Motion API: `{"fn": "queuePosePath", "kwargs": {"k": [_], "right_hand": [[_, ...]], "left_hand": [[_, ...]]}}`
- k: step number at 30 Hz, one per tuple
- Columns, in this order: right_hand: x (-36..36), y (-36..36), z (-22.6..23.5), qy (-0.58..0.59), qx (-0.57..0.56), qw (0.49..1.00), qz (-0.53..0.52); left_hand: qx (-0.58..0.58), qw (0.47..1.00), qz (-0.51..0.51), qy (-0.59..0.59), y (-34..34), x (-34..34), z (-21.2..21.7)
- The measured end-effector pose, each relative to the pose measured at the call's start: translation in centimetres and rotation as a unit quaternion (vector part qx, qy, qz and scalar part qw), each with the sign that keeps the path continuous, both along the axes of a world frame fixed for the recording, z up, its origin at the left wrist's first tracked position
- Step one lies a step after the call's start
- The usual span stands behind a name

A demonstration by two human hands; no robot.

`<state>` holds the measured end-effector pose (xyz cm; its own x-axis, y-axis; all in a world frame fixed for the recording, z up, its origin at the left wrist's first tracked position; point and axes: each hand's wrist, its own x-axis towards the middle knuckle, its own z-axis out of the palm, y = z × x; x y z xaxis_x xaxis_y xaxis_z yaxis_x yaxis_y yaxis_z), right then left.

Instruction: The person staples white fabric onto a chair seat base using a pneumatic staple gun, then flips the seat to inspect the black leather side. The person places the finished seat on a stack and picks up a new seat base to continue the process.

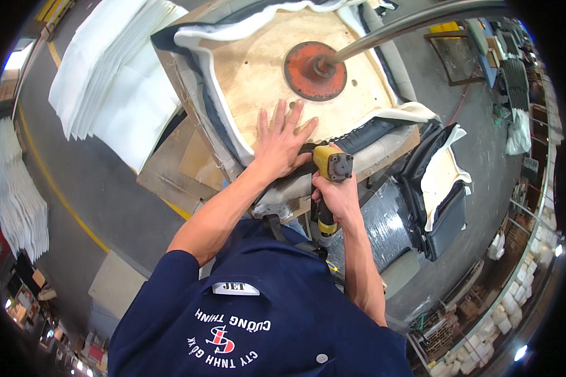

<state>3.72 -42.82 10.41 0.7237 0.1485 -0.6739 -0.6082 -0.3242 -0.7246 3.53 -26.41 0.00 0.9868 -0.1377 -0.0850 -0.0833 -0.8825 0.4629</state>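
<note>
A navy shirt (283,295) is filling the lower centre; mid-frame, my right hand (338,196) is gripping a yellow-and-black power tool (324,161), while my left hand (282,146) is lying spread on a wooden panel (248,69), upper centre.

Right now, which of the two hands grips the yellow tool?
The right hand, wrapped around the yellow tool; the left hand instead lies spread on the wooden panel.
</note>
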Motion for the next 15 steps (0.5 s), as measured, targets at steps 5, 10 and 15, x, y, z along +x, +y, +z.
{"fn": "queuePosePath", "kwargs": {"k": [5,10,15], "right_hand": [[-0.9,-1.4,0.4,0.018,0.045,0.998,-0.034],[-1.5,-1.2,0.2,0.015,0.063,0.998,-0.023],[-1.3,-0.4,-0.3,0.016,0.041,0.999,-0.026]], "left_hand": [[-0.007,1.000,-0.024,0.000,0.9,0.2,0.7],[-0.007,1.000,-0.023,-0.020,1.0,0.1,-0.1],[-0.005,0.999,-0.029,0.021,0.7,-0.2,0.3]]}}
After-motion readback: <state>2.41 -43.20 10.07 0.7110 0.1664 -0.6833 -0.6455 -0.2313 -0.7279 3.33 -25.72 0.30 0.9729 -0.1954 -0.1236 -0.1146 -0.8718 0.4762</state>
